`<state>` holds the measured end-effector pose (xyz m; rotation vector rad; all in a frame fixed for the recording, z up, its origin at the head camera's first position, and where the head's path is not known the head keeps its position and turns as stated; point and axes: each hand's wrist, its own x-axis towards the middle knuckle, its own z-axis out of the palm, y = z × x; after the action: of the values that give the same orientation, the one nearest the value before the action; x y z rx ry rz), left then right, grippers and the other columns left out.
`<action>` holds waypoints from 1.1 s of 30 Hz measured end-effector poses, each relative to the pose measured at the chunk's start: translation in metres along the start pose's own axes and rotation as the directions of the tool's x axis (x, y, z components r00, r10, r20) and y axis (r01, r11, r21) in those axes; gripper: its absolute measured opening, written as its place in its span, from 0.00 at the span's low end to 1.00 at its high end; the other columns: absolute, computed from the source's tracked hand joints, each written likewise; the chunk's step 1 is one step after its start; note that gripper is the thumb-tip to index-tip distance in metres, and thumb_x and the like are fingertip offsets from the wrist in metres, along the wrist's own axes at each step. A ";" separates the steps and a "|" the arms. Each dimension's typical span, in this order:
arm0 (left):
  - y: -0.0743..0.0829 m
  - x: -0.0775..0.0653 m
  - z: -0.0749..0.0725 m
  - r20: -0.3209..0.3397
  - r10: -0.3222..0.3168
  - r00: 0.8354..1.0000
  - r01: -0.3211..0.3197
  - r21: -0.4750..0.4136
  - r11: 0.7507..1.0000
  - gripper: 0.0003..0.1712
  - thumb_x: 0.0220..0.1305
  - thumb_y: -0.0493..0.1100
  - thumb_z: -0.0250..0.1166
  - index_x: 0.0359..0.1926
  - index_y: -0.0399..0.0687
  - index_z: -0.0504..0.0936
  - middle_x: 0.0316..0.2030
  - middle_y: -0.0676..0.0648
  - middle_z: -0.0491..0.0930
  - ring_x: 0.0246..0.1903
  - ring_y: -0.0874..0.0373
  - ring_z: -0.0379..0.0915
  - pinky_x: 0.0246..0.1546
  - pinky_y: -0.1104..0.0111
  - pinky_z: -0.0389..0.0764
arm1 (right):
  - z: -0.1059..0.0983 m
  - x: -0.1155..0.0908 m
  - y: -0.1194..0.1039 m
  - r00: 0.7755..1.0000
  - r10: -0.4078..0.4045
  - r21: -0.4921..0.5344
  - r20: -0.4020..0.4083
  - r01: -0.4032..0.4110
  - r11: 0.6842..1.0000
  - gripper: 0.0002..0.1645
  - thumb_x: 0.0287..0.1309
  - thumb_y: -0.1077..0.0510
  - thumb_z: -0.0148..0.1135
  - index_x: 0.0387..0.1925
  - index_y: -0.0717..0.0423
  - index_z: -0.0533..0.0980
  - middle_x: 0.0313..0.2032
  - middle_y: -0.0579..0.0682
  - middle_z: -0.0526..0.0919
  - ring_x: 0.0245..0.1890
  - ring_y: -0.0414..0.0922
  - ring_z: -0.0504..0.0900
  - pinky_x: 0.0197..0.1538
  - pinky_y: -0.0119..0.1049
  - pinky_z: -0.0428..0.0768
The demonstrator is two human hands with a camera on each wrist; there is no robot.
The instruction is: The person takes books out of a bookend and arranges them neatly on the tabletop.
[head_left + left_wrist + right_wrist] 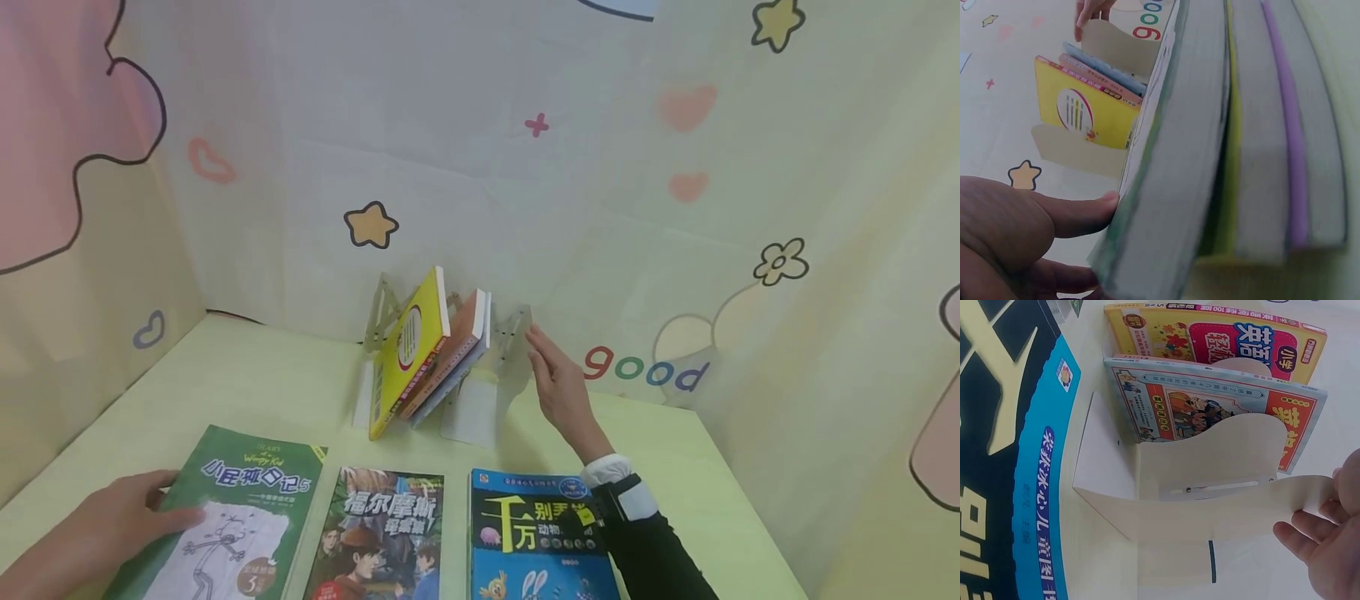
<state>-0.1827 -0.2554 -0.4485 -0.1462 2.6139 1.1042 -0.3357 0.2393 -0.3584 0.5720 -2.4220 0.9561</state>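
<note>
My left hand point(105, 521) holds the left edge of a green comic-style book point(247, 492), thumb on its cover and other fingers beneath. In the left wrist view this green book point(1154, 206) is the top one of a stack, with a narrow gap under its near end. My right hand point(562, 392) grips the upper edge of the right end panel of a white book rack point(1235, 509) between thumb and fingers. Inside the rack a yellow book point(411, 354), a pinkish book point(450, 354) and a pale blue book point(1210, 406) lean together.
A detective comic book point(378, 533) and a blue-and-black book point(525, 517) lie along the near side of the pale yellow table point(262, 367). Behind the rack hangs a patterned curtain point(450, 125), which also encloses both sides.
</note>
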 end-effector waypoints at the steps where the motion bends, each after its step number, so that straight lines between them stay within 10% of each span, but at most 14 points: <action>1: -0.002 0.001 -0.001 0.007 -0.003 1.000 0.003 -0.003 1.000 0.56 0.65 0.59 0.71 0.68 0.14 0.57 0.42 0.36 0.81 0.33 0.54 0.77 0.34 0.62 0.82 | 0.000 0.000 0.000 1.000 0.004 -0.003 -0.002 -0.004 1.000 0.25 0.77 0.61 0.55 0.72 0.60 0.71 0.73 0.55 0.69 0.70 0.54 0.71 0.66 0.50 0.75; 18: -0.009 0.005 -0.002 0.049 0.018 0.999 -0.023 0.109 0.994 0.50 0.64 0.61 0.71 0.60 0.13 0.69 0.46 0.30 0.83 0.37 0.51 0.77 0.44 0.50 0.84 | 0.002 -0.001 -0.002 1.000 0.010 0.002 0.005 -0.010 1.000 0.26 0.78 0.62 0.54 0.73 0.59 0.69 0.74 0.57 0.68 0.71 0.54 0.70 0.67 0.49 0.74; 33: -0.008 0.006 -0.001 0.089 0.003 0.996 -0.011 0.085 0.996 0.46 0.66 0.58 0.71 0.56 0.13 0.71 0.37 0.45 0.82 0.35 0.52 0.77 0.37 0.58 0.85 | 0.003 -0.001 -0.002 1.000 0.021 -0.014 0.007 -0.021 1.000 0.26 0.78 0.60 0.54 0.73 0.58 0.70 0.74 0.55 0.68 0.71 0.54 0.70 0.67 0.49 0.74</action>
<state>-0.1871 -0.2614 -0.4550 -0.0680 2.5787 0.9757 -0.3349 0.2362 -0.3597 0.5471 -2.4430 0.9471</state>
